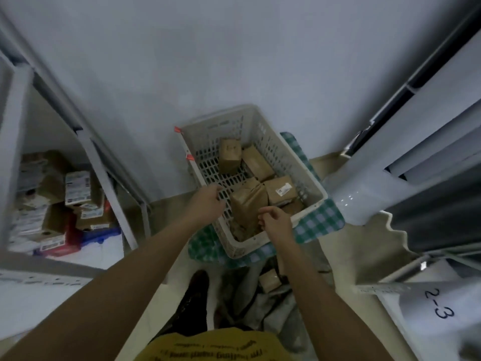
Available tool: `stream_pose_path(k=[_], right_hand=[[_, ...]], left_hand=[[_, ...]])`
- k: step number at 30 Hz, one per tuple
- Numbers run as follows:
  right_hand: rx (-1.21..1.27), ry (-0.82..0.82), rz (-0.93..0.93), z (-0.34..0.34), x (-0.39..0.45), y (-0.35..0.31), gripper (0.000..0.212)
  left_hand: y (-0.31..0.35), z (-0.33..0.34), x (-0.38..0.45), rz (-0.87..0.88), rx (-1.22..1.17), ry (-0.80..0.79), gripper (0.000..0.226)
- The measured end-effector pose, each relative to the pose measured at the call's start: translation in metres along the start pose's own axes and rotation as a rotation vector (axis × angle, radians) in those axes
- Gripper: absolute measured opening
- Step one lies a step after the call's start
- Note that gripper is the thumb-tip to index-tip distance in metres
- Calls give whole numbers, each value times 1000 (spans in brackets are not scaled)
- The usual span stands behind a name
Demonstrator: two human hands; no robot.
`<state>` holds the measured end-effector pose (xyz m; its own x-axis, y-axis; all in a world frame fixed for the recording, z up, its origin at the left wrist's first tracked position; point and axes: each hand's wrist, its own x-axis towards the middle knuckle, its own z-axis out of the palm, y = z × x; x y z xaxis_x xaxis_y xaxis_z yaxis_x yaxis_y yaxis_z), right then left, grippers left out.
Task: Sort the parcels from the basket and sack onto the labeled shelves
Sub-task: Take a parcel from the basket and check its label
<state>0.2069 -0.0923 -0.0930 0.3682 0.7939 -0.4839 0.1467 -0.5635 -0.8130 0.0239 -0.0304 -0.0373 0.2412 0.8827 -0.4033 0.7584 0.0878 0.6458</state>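
Right hand (274,221) beside basket parcel (248,204)

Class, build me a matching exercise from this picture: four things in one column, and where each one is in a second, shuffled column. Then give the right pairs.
Things
1. basket
2. parcel with a white label
3. handwritten "2-3" label
4. stacked boxes

Places
A. on the shelf at the left
B. on the green checked cloth
C. on the shelf at the lower right
D. inside the basket

Pairs: 1-B, 2-D, 3-C, 4-A
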Motion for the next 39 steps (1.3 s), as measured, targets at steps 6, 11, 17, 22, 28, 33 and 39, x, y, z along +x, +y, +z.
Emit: stream_pose_path(k=[6,11,17,22,28,33,39], right_hand=[[-78,129,11,20,24,-5,21],[-178,200,-32,15,41,-13,25],[-499,164,-52,-7,88,-17,33],[-916,-17,-37,-19,139,-16,63],[-1485,-196,-197,-21,186,-6,94],[-1708,-248,-309,-17,208,7,94],[-1797,-210,-384,-16,209,10,89]], left_hand=[[-11,5,66,54,183,-145,44],[-11,15,100,86,226,-243,38],[-9,25,117,126,205,-289,38],[-8,28,133,110,157,-277,40],[-10,34,152,99,147,-263,42],[-16,36,155,101,122,-242,39],[-18,37,151,56,97,-257,35]])
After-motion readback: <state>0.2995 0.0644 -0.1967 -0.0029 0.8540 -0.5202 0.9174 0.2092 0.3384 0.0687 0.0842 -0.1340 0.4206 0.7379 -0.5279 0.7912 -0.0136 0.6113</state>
